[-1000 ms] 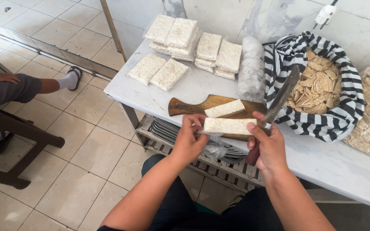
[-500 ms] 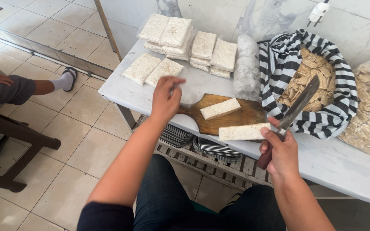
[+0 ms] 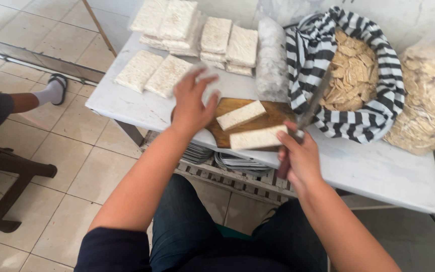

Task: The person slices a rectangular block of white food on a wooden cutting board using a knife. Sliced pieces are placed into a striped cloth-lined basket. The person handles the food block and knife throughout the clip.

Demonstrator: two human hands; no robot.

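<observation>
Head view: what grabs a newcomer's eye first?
The hands: the left hand hovers open and blurred over the board's left end, while the right hand grips a long knife at the table's front edge. Two pale slabs lie on the board between them. Behind the knife, a striped cloth holds a heap of thin slices.

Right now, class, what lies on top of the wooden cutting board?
Two pale rectangular blocks lie on the wooden cutting board, one behind the other. The left hand hovers over the board's left end and hides it; the right hand with its knife hides the right edge.
</observation>
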